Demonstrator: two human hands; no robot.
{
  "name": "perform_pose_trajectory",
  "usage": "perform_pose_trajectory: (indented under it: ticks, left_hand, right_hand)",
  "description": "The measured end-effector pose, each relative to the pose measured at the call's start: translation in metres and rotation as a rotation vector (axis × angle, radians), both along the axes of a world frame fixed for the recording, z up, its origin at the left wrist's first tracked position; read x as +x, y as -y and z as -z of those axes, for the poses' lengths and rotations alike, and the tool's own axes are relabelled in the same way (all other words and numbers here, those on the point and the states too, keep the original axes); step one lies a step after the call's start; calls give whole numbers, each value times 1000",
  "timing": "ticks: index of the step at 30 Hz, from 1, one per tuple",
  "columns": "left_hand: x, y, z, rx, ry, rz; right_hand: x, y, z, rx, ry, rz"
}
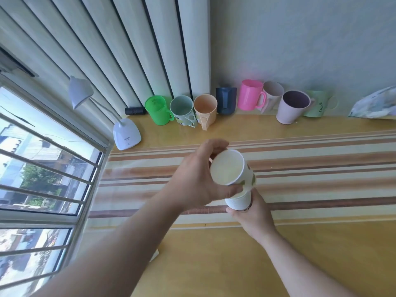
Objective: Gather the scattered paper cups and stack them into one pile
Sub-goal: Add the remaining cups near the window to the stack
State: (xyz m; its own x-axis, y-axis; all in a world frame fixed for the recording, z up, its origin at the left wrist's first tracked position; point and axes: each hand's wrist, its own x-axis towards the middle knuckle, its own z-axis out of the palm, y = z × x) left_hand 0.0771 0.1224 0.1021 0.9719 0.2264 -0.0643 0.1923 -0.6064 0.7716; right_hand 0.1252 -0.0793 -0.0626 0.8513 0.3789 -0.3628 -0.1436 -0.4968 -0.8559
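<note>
My left hand (194, 179) grips a white paper cup (228, 167) with green spots by its side, its open mouth tilted toward the camera. Its base sits in the mouth of the paper cup stack (239, 201) just below. My right hand (254, 217) holds that stack from underneath and behind, above the striped table runner (321, 168). How many cups are nested in the stack cannot be told. No other loose paper cups are visible on the table.
A row of several plastic mugs stands along the wall, from a green mug (157, 110) to a lilac mug (292, 107). A white desk lamp (126, 136) stands at the left by the window. A crumpled bag (375, 103) lies far right.
</note>
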Motion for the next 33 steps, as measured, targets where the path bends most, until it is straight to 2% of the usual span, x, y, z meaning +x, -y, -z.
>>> perform_pose_trajectory:
  ticks: [2, 5, 9, 13, 19, 22, 24, 26, 29, 33]
  left_hand:
    - [-1, 6, 18, -33, -75, -20]
    - [-6, 12, 38, -79, -54, -60]
    - [-8, 15, 51, -8, 18, -13]
    - [-10, 21, 61, 44, -26, 59]
    - [-21, 34, 85, -72, -54, -85]
    - [-35, 22, 93, -169, -168, -85]
    - [-57, 0, 96, -168, -252, -67]
    - [-93, -33, 101, -28, -337, -87]
    - [-163, -80, 107, 223, -598, -96]
    - [-240, -100, 116, 408, -908, 71]
  right_hand:
    - [0, 2, 1, 7, -6, -1]
    - [-1, 3, 2, 12, -16, -1]
    - [-1, 4, 2, 9, -19, -9]
    - [0, 5, 5, -2, -31, -24]
    - [0, 7, 10, -13, -31, -33]
    - [-1, 7, 12, -11, -39, -14]
    - [-1, 8, 12, -9, -44, -5]
    - [-2, 8, 10, -6, -59, -2]
    - [-2, 7, 10, -14, -72, 2]
    - [-2, 6, 8, -12, -81, 5]
